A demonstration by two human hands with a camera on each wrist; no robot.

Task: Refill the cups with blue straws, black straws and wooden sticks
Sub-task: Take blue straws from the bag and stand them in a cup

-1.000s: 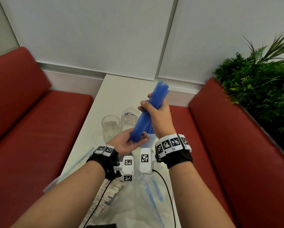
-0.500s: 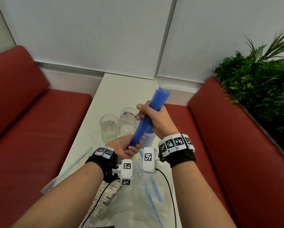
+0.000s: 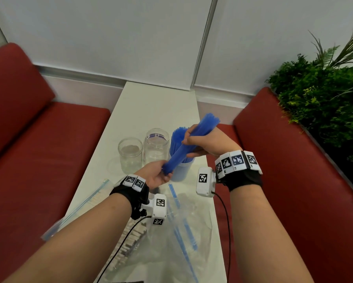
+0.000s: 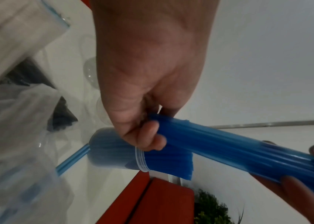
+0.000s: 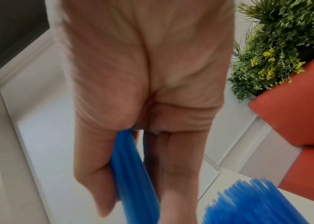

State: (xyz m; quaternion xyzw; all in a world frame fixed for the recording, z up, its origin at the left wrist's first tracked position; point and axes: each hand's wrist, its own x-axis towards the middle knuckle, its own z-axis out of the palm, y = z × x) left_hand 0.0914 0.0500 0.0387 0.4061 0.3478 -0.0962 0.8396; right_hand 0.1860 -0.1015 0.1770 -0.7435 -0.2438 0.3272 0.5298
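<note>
A white table (image 3: 155, 103) runs between two red benches (image 3: 38, 144), bearing clear plastic bags (image 3: 177, 237) at its near end and, farther off, three cups in a row: two empty clear cups (image 3: 130, 155) on the left and a cup packed with blue straws (image 3: 180, 170) on the right. Above that cup a tilted bundle of blue straws (image 3: 189, 146) is held, the right hand (image 3: 207, 142) grasping its middle and the left hand (image 3: 156, 176) pinching its near, lower end.
</note>
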